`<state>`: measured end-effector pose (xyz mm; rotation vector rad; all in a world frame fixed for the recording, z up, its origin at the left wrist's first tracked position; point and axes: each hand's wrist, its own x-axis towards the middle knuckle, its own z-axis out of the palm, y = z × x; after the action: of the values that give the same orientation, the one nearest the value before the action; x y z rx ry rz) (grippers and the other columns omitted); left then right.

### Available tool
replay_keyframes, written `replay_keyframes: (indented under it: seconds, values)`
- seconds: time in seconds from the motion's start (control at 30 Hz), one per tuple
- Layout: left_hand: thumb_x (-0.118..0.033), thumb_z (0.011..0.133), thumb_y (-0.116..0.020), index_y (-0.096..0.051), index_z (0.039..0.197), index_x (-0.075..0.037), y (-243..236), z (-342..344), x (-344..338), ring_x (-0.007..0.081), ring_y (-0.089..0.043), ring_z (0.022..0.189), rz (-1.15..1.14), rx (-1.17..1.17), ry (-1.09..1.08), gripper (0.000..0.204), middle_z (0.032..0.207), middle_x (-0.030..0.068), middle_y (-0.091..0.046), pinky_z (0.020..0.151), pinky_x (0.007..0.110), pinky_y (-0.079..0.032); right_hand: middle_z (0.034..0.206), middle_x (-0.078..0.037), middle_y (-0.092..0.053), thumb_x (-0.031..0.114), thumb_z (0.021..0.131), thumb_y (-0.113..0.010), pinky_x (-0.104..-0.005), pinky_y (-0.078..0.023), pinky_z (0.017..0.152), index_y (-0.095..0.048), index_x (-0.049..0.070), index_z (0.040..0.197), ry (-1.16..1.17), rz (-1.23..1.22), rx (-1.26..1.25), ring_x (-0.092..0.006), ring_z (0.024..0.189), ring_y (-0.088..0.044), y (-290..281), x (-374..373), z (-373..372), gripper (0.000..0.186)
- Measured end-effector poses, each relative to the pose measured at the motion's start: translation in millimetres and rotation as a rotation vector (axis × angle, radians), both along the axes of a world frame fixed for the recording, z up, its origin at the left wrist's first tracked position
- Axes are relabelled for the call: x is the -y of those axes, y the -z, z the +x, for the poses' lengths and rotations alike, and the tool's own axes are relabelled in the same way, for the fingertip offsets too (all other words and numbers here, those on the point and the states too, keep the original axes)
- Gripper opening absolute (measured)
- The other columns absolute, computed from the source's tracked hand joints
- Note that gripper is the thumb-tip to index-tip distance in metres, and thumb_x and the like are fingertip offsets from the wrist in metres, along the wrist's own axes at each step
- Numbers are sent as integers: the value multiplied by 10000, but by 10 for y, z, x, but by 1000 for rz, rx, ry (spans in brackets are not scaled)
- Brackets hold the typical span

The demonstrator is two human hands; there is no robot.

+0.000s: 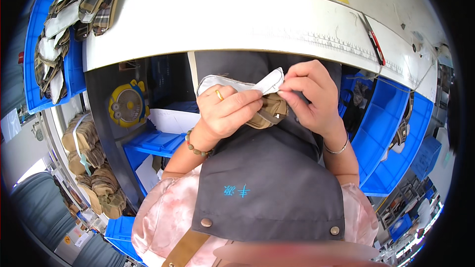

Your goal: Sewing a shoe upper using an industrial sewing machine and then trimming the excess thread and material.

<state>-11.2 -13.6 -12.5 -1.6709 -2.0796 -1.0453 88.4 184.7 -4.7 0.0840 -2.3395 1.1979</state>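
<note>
Over my lap, in front of the dark apron (269,183), I hold a small khaki zippered fabric piece (267,118) with a white backing along its upper side. My left hand (222,111) is closed round its left part, thumb and fingers pressing the folded white layer. With thumb and forefinger, my right hand (314,94) pinches the piece near the right end of the white layer, which stands up pointed there. A metal zipper shows on its lower part, below the fingers. Whether a thread is between the right fingertips is too small to tell.
The white table (198,24) has its edge just beyond my hands. Red-and-black thread snips (373,42) lie on its right, beside printed ruler marks. A blue bin (34,89) holds plaid pieces at left; brown bundles (81,138) stack below. Blue bins (373,128) stand at right.
</note>
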Motion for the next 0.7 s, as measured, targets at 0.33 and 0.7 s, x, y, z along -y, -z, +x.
replay_keyframes:
  seconds: [0.33,0.7]
  values:
    - [-23,584,-719,-710,734,-84,10,-22,-43,138,-596,596,74,59,22,163,829,26,-712,524,269,-463,924,-55,-614,50,810,-697,-325,-479,711,-595,51,858,-149,-75,240,-239,802,-596,32,38,6,113]
    - [47,561,-735,-696,795,-64,120,-14,-101,184,-638,611,160,126,-41,262,819,47,-714,515,276,-468,702,-2,-573,68,977,-576,-220,-409,606,-574,7,865,-233,-597,705,-48,667,-503,-124,-6,42,128]
